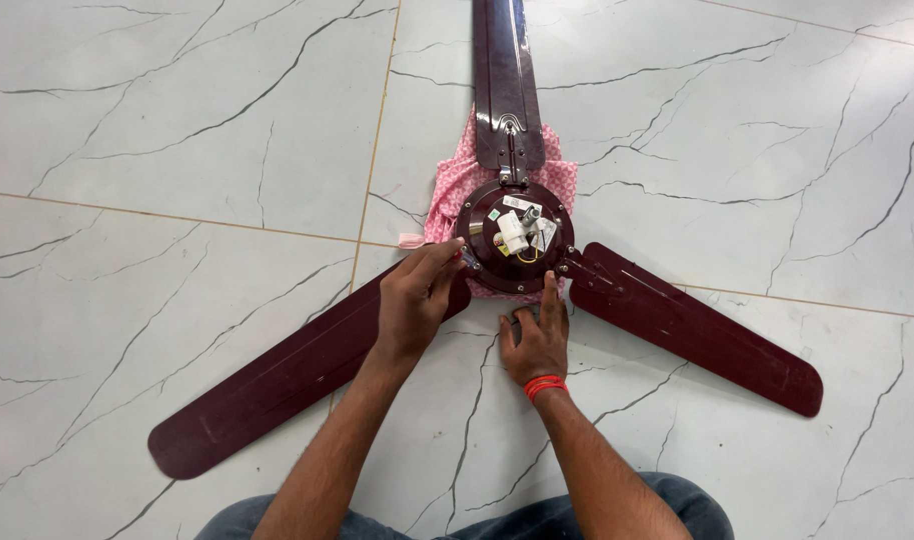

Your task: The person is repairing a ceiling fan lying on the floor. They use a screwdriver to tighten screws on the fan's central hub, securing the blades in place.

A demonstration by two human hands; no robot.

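Past my jeans-clad knees (pixel 617 515), my right hand (pixel 537 342) presses flat, fingers together, while my left hand (pixel 417 295) pinches something hidden at the ceiling fan's motor hub (pixel 487 262).

Far label: I see a small white rectangular sticker (pixel 518 203) with dark print on the far side of the maroon fan hub (pixel 482 262).
Left label: a tiny square white-and-green sticker (pixel 494 215) just left of it.
Packages, signs, screens: I see none.

Head camera looks straight down
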